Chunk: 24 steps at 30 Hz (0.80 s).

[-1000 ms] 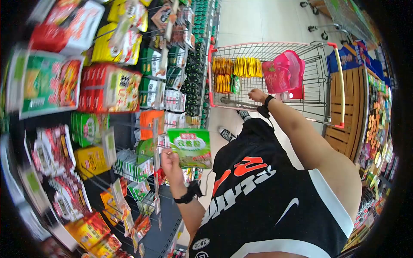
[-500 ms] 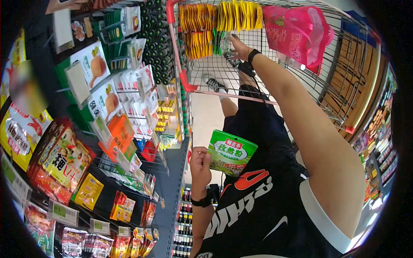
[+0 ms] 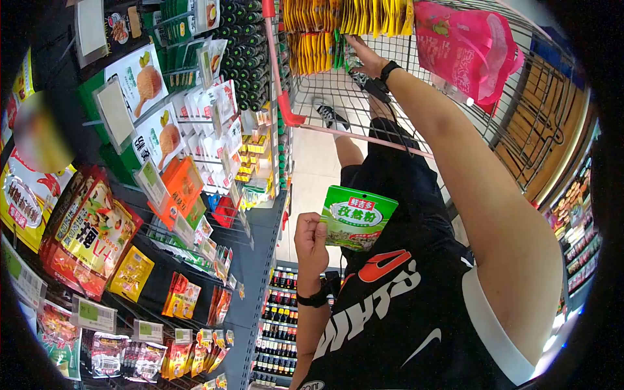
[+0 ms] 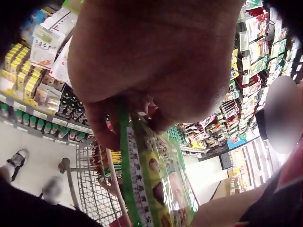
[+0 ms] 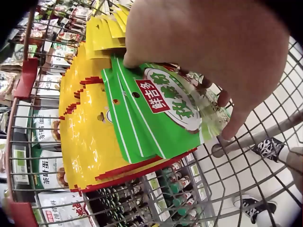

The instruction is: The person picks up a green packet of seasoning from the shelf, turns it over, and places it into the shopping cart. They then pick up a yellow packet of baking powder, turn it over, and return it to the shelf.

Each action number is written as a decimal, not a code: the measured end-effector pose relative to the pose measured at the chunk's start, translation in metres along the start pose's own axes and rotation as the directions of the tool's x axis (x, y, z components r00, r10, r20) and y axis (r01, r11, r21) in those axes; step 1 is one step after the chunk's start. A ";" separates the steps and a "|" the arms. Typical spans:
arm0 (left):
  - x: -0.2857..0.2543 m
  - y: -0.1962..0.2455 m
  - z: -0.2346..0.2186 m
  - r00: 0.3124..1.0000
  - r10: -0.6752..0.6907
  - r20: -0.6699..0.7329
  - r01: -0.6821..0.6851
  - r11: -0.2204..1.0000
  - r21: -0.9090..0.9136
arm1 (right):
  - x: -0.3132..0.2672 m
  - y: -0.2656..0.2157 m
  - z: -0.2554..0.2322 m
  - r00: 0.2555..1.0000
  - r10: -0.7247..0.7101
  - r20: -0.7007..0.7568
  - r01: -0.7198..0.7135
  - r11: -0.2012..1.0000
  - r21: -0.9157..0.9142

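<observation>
In the head view my left hand (image 3: 311,242) pinches the edge of a green seasoning packet (image 3: 359,218), held upright before the black shirt. The left wrist view has this packet (image 4: 158,175) hanging below the thumb and fingers. My right hand (image 3: 370,64) reaches into the shopping cart (image 3: 284,107). Up close in the right wrist view, the hand (image 5: 208,52) spreads over several matching green packets (image 5: 142,113), its thumb at their top edge and its fingertips along the far side. They stand against rows of yellow packets (image 5: 85,146) with red edges.
A pink bag (image 3: 465,52) sits in the cart beside the yellow packets. Shelves on the left carry hanging seasoning packets, such as a red one (image 3: 91,234), with price tags (image 3: 94,315) in front. Dark bottles (image 3: 244,65) line a rack near the cart.
The view has turned and the cart appears nearer. My left hand has brought the green packet away from the shelf, to the right. My right hand has come to the green packets in the cart.
</observation>
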<state>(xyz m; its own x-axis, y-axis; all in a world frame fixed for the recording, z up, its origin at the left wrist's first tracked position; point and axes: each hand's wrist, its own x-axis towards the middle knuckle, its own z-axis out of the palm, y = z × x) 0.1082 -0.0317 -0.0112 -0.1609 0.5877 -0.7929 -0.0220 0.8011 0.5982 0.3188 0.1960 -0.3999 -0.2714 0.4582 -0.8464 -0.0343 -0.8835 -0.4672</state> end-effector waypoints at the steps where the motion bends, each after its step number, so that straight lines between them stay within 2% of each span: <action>1: -0.001 0.000 0.000 1.000 -0.003 0.002 0.003 1.000 0.004 | 0.000 0.001 0.000 1.000 -0.008 -0.009 0.008 1.000 0.007; 4: 0.001 -0.004 -0.001 1.000 0.013 -0.029 -0.013 1.000 0.000 | -0.002 0.002 -0.001 1.000 -0.017 -0.023 0.018 0.999 0.035; 7: 0.002 -0.007 -0.007 0.997 0.075 -0.019 -0.075 0.997 0.035 | -0.009 0.002 0.001 0.998 -0.003 -0.055 0.005 0.999 0.033; 8: 0.001 -0.015 -0.012 0.998 0.058 -0.003 -0.058 0.998 0.015 | -0.012 0.001 0.002 0.997 -0.009 -0.070 0.010 1.000 0.003; 10: 0.003 -0.018 -0.018 0.993 0.114 0.040 -0.115 0.993 0.031 | -0.021 0.001 0.002 0.994 -0.026 -0.107 0.020 0.998 -0.061; 13: 0.000 -0.018 -0.027 0.981 0.176 0.075 -0.180 0.982 0.055 | -0.023 -0.002 -0.014 0.983 0.169 -0.073 -0.184 0.913 -0.364; 14: 0.000 -0.019 -0.030 0.974 0.210 0.080 -0.215 0.975 0.051 | -0.035 0.000 -0.008 0.981 0.041 -0.192 -0.107 0.930 -0.351; 15: 0.000 -0.020 -0.034 0.965 0.248 0.087 -0.253 0.966 0.047 | -0.046 -0.001 -0.005 0.978 -0.018 -0.209 -0.053 0.942 -0.331; 17: -0.001 -0.022 -0.048 0.948 0.288 0.132 -0.295 0.955 0.034 | -0.076 -0.011 0.003 0.976 -0.164 -0.144 0.095 0.914 -0.395; 19: -0.002 -0.024 -0.062 0.932 0.318 0.173 -0.327 0.945 0.025 | -0.106 -0.013 0.014 0.903 -0.425 -0.068 0.335 0.794 -0.508; 20: -0.002 -0.026 -0.069 0.936 0.312 0.163 -0.318 0.948 0.015 | -0.134 -0.021 0.024 0.869 -0.495 -0.001 0.421 0.741 -0.523; 21: -0.002 -0.030 -0.074 0.942 0.315 0.116 -0.311 0.949 -0.049 | -0.163 -0.024 0.035 0.827 -0.558 0.068 0.503 0.680 -0.533; 23: 0.000 -0.030 -0.080 0.918 0.395 0.012 -0.390 0.911 -0.132 | -0.218 -0.023 0.063 0.762 -0.648 -0.020 0.590 0.706 -0.392; 24: 0.001 -0.029 -0.078 0.896 0.440 -0.061 -0.440 0.863 -0.247 | -0.255 -0.027 0.081 0.741 -0.672 -0.011 0.613 0.683 -0.398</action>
<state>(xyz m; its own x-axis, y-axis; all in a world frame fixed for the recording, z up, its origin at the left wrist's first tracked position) 0.0318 -0.0635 -0.0207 -0.2137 0.8720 -0.4403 -0.1919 0.4045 0.8942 0.3109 0.0951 -0.1510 -0.1675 0.9338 -0.3161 0.1932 -0.2834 -0.9393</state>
